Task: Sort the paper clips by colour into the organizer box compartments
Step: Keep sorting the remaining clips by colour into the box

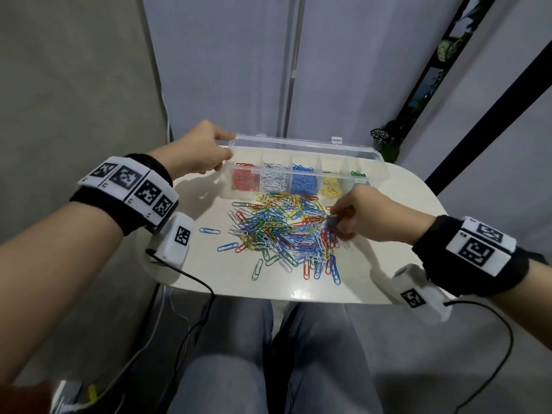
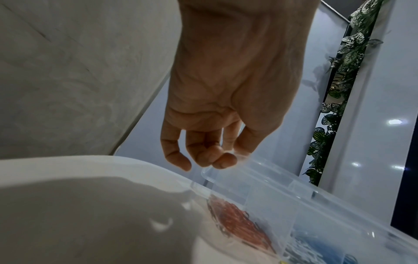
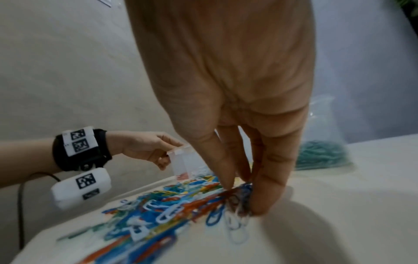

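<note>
My knees in grey trousers [image 1: 268, 363] sit nearest, under the front edge of the white table [image 1: 373, 282]. Both my wrists carry black bands with printed markers and a white camera block, each trailing a black cable [image 1: 191, 276].

On the table lies the loose pile of paper clips [image 1: 283, 231], mixed blue, green, red, yellow and white, with a few strays at its left and front edges.

My right hand [image 1: 367, 216] is down at the right side of the pile. The thumb and fingers [image 3: 269, 178] are drawn together, tips in among red, blue and white clips. Whether a clip is actually pinched between them I cannot tell; the wrist view is blurred at that spot.

Just behind the pile stands the clear organizer box [image 1: 301, 177], lid [image 1: 304, 150] raised and tilted back. Its compartments read, left to right: red clips [image 1: 245, 182], white [image 1: 273, 179], blue [image 1: 304, 180], yellow [image 1: 331, 186], green [image 1: 358, 176], the last partly hidden by my right hand.

My left hand [image 1: 200, 153] is at the box's left end. The thumb lies on top of the lid's corner and the curled fingers [image 2: 224, 160] meet its edge from beneath, gripping it.

Behind the table are pale wall panels [image 1: 239, 55] and, far right, a leafy plant [image 1: 388, 138].
</note>
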{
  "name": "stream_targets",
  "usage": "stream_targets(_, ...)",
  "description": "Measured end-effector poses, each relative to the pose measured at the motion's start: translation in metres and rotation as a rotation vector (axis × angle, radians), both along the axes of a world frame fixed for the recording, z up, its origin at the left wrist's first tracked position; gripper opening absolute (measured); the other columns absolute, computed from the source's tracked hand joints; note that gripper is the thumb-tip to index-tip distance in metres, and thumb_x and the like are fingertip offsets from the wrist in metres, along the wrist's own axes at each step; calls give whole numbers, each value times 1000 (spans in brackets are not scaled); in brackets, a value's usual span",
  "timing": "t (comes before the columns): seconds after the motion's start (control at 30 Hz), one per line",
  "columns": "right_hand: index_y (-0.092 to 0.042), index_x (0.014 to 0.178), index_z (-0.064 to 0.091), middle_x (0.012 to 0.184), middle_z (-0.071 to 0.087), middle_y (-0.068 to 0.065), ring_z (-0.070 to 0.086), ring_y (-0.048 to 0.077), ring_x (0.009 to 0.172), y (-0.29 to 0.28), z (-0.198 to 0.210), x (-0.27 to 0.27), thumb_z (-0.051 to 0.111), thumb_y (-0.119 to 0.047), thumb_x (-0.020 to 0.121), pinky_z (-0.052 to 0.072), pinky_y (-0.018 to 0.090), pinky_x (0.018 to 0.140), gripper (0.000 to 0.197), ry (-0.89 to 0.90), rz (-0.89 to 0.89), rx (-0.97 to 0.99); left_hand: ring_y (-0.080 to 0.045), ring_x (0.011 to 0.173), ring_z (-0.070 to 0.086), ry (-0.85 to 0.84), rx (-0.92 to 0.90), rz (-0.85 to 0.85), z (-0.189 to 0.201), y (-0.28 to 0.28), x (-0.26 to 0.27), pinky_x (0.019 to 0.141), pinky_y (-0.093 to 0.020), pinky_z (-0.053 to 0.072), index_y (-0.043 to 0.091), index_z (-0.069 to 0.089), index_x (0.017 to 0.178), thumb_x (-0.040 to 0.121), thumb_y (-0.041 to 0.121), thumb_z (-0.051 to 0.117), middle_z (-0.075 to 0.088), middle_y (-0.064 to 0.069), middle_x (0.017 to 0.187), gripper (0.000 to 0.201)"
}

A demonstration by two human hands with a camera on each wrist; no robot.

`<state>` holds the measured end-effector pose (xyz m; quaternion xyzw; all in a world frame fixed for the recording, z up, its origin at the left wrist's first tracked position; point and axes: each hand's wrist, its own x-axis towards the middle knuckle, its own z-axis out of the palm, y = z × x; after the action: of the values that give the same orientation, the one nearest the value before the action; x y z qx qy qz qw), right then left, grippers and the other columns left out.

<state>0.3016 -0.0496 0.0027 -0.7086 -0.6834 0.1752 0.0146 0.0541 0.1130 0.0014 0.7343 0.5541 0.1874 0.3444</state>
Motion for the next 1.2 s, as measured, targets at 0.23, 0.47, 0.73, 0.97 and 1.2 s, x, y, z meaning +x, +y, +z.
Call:
stream_targets(0.23, -9, 104, 74, 92, 69, 3, 60, 19, 76, 13, 13, -28, 76, -6, 79, 48, 26, 68, 25, 183, 137, 209, -17, 54, 42, 13, 2, -7, 2, -2, 0, 49, -25, 37, 23, 46, 143, 96, 15, 54, 55, -9, 67, 48)
stream_targets(0.47, -19, 127, 63, 126, 62, -4, 53, 5, 101, 29, 7, -64, 77, -24, 81, 37, 8, 79, 48, 97, 377, 70, -16, 57, 44, 13, 5, -11, 4, -5, 0, 50, -25, 38, 22, 45, 143, 97, 14, 54, 57, -10, 72, 48)
stream_targets(0.73, -11, 109, 72, 105, 69, 4, 62, 17, 91, 37, -5, -74, 79, -14, 77, 52, 28, 83, 33, 13, 391, 26, -15, 51, 40, 13, 9, -29, 4, -6, -1, 44, -23, 34, 18, 44, 144, 96, 12, 53, 55, -9, 65, 49)
stream_targets(0.97, 1, 87, 76, 75, 72, 11, 61, 10, 54, 36, -2, -48, 78, -3, 77, 52, 16, 58, 11, 363, 71, 41, -17, 51, 40, 0, 1, -31, 3, -4, -2, 46, -24, 34, 19, 44, 144, 96, 11, 53, 55, -10, 65, 50)
stream_targets(1.2, 7, 80, 73, 60, 64, 12, 57, 13, 47, 32, 12, -22, 74, -2, 80, 53, 22, 50, 9, 578, -75, -11, -17, 50, 39, 0, 1, -25, 3, -5, -1, 43, -22, 34, 20, 44, 144, 96, 10, 52, 54, -10, 65, 50)
